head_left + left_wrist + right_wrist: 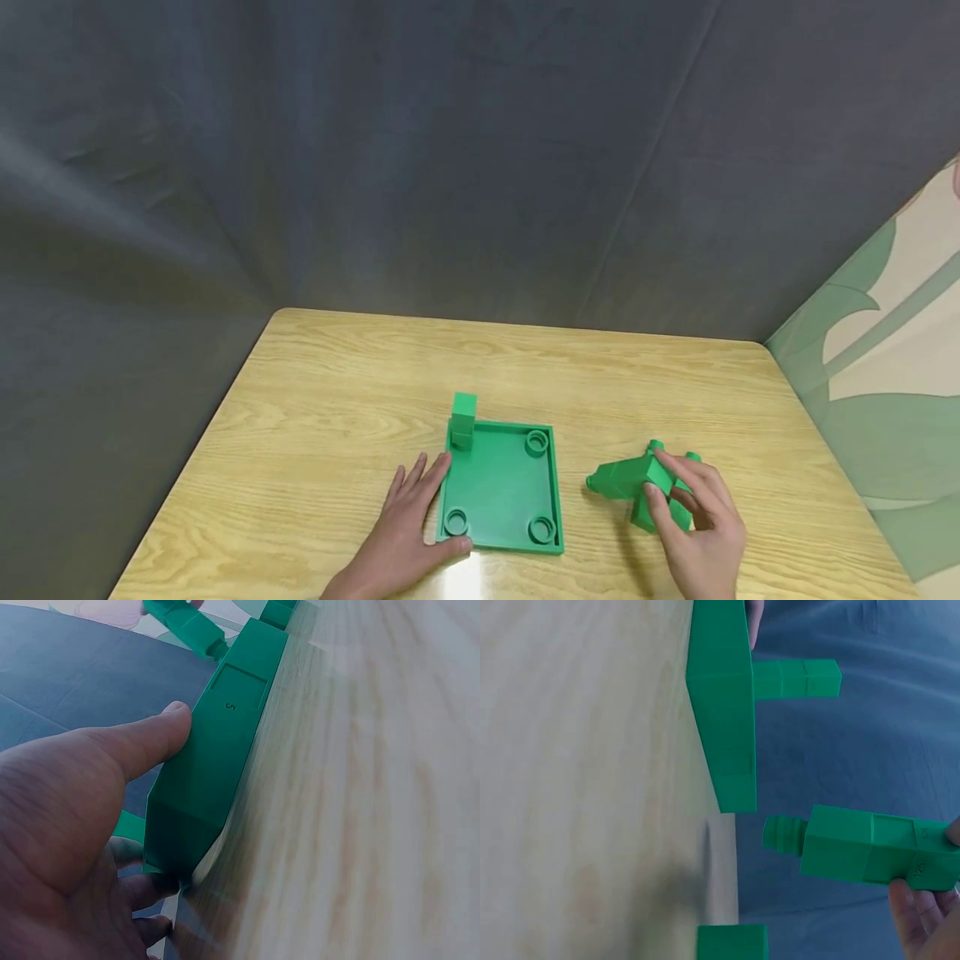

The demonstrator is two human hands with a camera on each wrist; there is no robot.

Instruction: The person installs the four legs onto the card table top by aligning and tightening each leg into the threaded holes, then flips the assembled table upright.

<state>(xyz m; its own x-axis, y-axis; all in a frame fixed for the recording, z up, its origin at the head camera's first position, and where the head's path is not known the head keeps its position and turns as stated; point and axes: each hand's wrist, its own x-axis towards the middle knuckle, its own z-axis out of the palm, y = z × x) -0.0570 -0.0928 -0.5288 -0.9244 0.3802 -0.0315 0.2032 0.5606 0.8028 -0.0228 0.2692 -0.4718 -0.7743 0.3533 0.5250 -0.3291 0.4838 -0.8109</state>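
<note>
A shallow square green tray-like base (501, 483) lies on the table with its rim up. Short round sockets show in three corners, and a square green post (464, 410) stands upright in the far left one. My left hand (401, 529) rests at the near left corner, thumb on the near wall and forefinger along the left side. Between thumb and fingers my right hand (708, 529) pinches a green post (859, 844). That post is tilted, its ringed round end pointing left toward the base, apart from it.
Under and behind the right hand, more green posts (642, 515) stand on the table, round ends up, partly hidden. The wooden table (337, 383) meets a dark cloth (450, 167) at the back and left, and a leaf-patterned cloth (892, 450) at the right.
</note>
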